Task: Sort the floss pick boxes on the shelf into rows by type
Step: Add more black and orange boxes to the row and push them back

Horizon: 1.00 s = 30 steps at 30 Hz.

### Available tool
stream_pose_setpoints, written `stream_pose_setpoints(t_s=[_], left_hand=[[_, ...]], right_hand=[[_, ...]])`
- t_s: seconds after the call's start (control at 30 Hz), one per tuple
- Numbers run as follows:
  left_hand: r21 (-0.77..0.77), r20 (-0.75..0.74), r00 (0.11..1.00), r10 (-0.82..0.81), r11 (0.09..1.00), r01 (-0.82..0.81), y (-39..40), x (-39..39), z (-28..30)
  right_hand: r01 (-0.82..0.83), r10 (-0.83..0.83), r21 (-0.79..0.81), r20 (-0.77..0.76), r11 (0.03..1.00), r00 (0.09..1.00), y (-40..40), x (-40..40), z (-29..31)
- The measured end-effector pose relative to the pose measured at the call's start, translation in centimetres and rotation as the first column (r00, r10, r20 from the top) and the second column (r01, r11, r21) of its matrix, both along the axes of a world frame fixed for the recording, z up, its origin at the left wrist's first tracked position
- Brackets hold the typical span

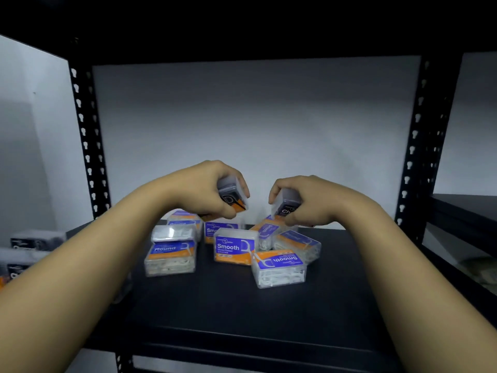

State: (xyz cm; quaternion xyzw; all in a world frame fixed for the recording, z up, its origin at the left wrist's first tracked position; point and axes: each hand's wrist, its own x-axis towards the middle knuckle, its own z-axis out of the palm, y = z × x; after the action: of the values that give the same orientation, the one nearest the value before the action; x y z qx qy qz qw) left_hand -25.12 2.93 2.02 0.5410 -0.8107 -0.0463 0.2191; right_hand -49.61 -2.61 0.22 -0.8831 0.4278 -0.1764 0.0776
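Left hand (212, 188) grips a dark-labelled clear box (233, 193), right hand (304, 201) grips another dark box (288, 204), both lifted above the pile. Blue-and-orange "Smooth" box (233, 247) and "Round" box (170, 254) sit mid-shelf (242, 305); more dark boxes (35, 239) blurred far left.

The scene is dim, with heavy dark vignetting across the top and corners. The white wall (255, 117) behind the shelf (215, 305) is the brightest area, fading to grey toward its sides. Wide-angle distortion bends the shelf posts (86, 135) outward. Boxes at the shelf's left edge (35, 239) are smeared by blur; central labels read fairly clearly.
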Motion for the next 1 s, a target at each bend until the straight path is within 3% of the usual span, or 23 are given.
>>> stream_pose_setpoints(t_s=[0.57,1.0], left_hand=[[0.080,0.103,0.994,0.036,0.996,-0.044,4.4,10.4,2.9],[0.172,0.115,0.993,0.025,0.984,-0.045,6.5,21.5,3.3]], right_hand=[[-0.181,0.177,-0.020,-0.113,0.983,0.978,3.6,10.6,3.7],[-0.225,0.244,0.118,-0.182,0.967,0.952,5.0,22.0,4.9]])
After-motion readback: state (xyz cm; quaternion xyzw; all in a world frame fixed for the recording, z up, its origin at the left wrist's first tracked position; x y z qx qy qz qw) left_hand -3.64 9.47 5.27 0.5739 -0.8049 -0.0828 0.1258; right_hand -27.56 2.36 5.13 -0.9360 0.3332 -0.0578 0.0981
